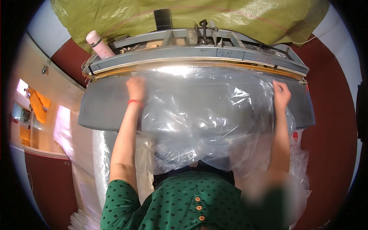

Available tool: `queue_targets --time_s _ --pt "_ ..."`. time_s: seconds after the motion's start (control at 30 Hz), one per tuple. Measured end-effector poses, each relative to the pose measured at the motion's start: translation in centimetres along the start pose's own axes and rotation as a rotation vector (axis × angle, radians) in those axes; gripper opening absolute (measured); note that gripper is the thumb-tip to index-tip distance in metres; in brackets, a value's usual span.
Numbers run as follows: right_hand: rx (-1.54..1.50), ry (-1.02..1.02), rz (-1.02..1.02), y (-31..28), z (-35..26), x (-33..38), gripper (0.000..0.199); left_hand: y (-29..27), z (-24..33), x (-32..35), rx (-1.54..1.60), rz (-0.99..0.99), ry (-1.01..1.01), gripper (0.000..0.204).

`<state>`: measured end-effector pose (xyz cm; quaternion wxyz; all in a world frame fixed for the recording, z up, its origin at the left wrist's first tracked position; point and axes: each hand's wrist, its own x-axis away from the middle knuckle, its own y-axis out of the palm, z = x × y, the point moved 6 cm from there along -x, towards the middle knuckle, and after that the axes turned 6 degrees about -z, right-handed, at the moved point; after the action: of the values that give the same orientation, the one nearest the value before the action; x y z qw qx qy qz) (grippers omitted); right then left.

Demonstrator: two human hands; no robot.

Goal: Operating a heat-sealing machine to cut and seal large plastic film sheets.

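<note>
A large clear plastic bag (207,111) lies spread across a grey table-like machine surface (103,111). My left hand (135,88) grips the bag's upper left edge, near a long sealing bar (199,60) at the far side. A red band circles that wrist. My right hand (281,94) pinches the bag's upper right edge. The bag's far edge lies along the bar. The bag's lower part bunches and hangs down over the near edge toward my green dotted top.
A pink and white bottle (99,44) stands on the machine frame at the back left. A yellow-green woven sack (230,17) covers the area behind. More clear plastic (99,161) piles below left and right. Red floor surrounds the machine.
</note>
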<state>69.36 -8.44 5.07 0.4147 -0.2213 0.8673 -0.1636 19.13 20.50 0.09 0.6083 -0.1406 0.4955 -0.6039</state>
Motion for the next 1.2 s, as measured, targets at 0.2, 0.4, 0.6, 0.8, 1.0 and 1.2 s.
queue_targets --time_s 0.2,0.4,0.6,0.8,1.0,1.2 --pt "0.468 0.163 0.192 -13.3 2.4 8.0 0.016 0.2 8.7 3.9 0.93 -0.275 -0.054 0.01" --pt "-0.004 -0.05 -0.063 -4.9 -15.1 3.6 0.027 -4.1 15.9 6.8 0.982 -0.35 0.001 0.021" --pt "-0.508 -0.438 -0.664 8.6 -30.2 4.1 0.031 -5.9 17.7 8.3 0.907 -0.362 0.113 0.022" --pt "-0.433 -0.007 -0.508 9.4 -23.5 -0.3 0.021 -6.8 14.3 17.9 0.989 -1.531 0.357 0.011" --pt "0.012 0.089 -0.134 2.0 -3.0 -4.9 0.021 -14.0 -18.6 22.1 -0.008 -1.41 -0.332 0.02" --pt "0.278 0.14 -0.025 -2.9 8.7 -2.1 0.034 -36.3 -14.0 8.4 -0.864 0.732 -0.134 0.014"
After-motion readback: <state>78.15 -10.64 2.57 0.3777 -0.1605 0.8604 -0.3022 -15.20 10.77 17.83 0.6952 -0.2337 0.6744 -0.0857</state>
